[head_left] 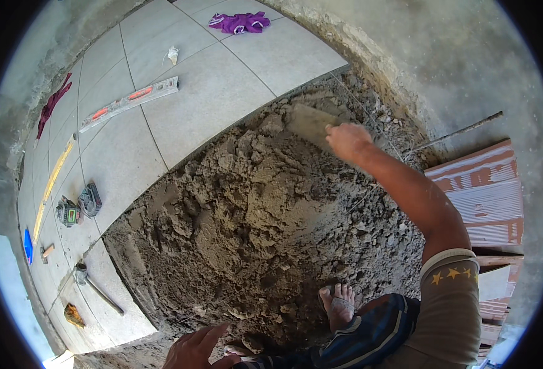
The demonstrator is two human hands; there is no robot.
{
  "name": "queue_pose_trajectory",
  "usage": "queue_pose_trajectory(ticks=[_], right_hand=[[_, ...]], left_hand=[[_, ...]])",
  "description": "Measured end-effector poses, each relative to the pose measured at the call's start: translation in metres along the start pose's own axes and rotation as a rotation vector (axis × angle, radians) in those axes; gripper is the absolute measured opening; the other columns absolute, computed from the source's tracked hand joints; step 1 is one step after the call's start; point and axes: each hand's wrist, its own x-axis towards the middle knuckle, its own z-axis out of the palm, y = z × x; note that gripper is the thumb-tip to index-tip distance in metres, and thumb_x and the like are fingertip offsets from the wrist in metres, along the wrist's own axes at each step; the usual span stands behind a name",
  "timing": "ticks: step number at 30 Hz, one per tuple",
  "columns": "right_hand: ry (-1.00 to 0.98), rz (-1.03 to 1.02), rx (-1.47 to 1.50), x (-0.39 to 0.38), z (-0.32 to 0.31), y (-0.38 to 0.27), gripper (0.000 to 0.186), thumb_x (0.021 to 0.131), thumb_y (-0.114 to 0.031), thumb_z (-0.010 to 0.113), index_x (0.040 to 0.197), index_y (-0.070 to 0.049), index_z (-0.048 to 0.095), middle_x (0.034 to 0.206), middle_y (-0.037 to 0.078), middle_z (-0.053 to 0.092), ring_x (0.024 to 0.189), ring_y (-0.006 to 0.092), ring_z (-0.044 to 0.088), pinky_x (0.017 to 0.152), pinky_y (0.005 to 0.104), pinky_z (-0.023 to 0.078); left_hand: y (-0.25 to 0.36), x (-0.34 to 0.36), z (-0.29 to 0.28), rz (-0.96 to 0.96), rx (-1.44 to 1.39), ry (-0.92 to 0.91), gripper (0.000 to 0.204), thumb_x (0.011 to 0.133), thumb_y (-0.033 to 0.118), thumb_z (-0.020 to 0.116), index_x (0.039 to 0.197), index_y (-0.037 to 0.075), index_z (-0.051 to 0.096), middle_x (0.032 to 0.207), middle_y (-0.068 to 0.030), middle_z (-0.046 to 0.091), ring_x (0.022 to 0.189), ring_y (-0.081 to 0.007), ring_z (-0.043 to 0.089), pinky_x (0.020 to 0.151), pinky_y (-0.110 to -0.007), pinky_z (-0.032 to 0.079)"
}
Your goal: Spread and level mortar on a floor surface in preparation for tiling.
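My right hand point(348, 141) is closed round a flat, mortar-coated trowel point(308, 125) at the far end of the wet grey mortar bed point(259, 209). The blade lies against the mortar, close to the edge of the laid floor tiles point(188, 117); its handle is mostly hidden by my fingers. Low in the view, my left hand point(196, 349) is partly cut off by the lower edge. Its visible fingers are stretched out and nothing shows in them. A sandalled foot point(339, 304) stands on the rough mortar near the front.
On the laid tiles lie a spirit level point(130, 103), a yellow folding rule point(54, 181), a mallet point(96, 286), two battery-like blocks point(79, 204) and a purple cloth point(239, 23). Ridged-backed tiles point(483, 194) lean at right beneath a thin rod point(459, 131). A string crosses the mortar.
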Motion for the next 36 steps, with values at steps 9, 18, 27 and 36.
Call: queue_pose_trajectory(ticks=[9, 18, 27, 36], right_hand=[[0.176, 0.144, 0.294, 0.052, 0.009, 0.051, 0.032, 0.102, -0.033, 0.058, 0.111, -0.005, 0.071, 0.107, 0.019, 0.073, 0.099, 0.0357, 0.072, 0.081, 0.0494, 0.058], [0.291, -0.254, 0.354, -0.081, -0.055, -0.041, 0.031, 0.103, -0.037, 0.057, 0.113, -0.011, 0.072, 0.097, 0.009, 0.075, 0.092, 0.0264, 0.073, 0.082, 0.0450, 0.057], [-0.076, -0.239, 0.117, 0.011, -0.073, -0.108, 0.032, 0.101, -0.031, 0.057, 0.111, -0.006, 0.073, 0.103, 0.016, 0.075, 0.095, 0.0306, 0.073, 0.088, 0.0471, 0.059], [-0.008, 0.101, 0.220, 0.016, -0.027, 0.023, 0.033, 0.100, -0.032, 0.060, 0.108, -0.001, 0.072, 0.092, 0.018, 0.075, 0.079, 0.0283, 0.074, 0.076, 0.0438, 0.059]], left_hand=[[-0.022, -0.051, 0.018, -0.070, -0.045, 0.128, 0.073, 0.088, 0.034, 0.077, 0.151, 0.010, 0.049, 0.139, -0.0229, 0.060, 0.126, -0.0439, 0.057, 0.106, -0.050, 0.047], [-0.031, -0.087, 0.033, -0.005, 0.062, 0.171, 0.072, 0.090, 0.034, 0.076, 0.150, 0.007, 0.047, 0.137, -0.0224, 0.061, 0.121, -0.0424, 0.061, 0.101, -0.049, 0.050], [-0.021, -0.040, 0.013, 0.077, -0.034, 0.213, 0.075, 0.083, 0.032, 0.082, 0.148, 0.010, 0.052, 0.137, -0.0220, 0.062, 0.121, -0.0444, 0.060, 0.103, -0.049, 0.050], [-0.009, -0.057, 0.014, -0.084, -0.005, 0.154, 0.075, 0.083, 0.028, 0.080, 0.149, 0.010, 0.050, 0.135, -0.0222, 0.062, 0.123, -0.0446, 0.058, 0.104, -0.051, 0.047]])
